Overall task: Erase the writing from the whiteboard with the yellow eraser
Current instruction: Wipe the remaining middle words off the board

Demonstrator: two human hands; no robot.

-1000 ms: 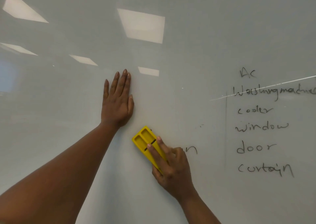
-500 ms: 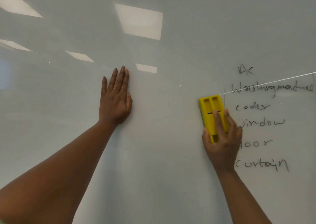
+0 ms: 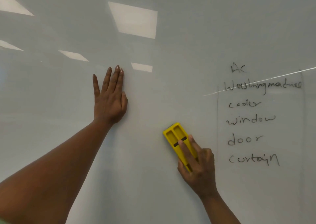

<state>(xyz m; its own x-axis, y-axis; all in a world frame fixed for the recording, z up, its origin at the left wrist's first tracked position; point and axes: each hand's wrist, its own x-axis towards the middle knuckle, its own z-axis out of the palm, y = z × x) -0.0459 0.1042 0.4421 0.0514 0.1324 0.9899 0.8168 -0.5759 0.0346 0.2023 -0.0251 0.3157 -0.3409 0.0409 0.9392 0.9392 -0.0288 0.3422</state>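
- One yellow eraser (image 3: pixel 176 138), tilted, flat on whiteboard (image 3: pixel 153 172), just left of the writing.
- Right hand (image 3: pixel 198 165) grasping eraser, two fingers (image 3: pixel 185 152) laid along its back.
- Left hand (image 3: pixel 110 99) released, palm flat on board.
- Six handwritten words (image 3: pixel 251 119) in one column, unerased.
- Five ceiling-light reflections (image 3: pixel 135 19).

Glossy pale grey-white wall panel (image 3: pixel 188 35) fills the whole view; no floor, furniture or window seen directly. Ceiling light panels show as reflections in the gloss: one large bright rectangle (image 3: pixel 135 21) upper centre, a small one (image 3: pixel 142 67) below it, a slanted one (image 3: pixel 73 55) to its left, two more cut off at the left edge. Thin bright streak (image 3: pixel 273 77) slants across the right side. Lighting even, soft, indoor.
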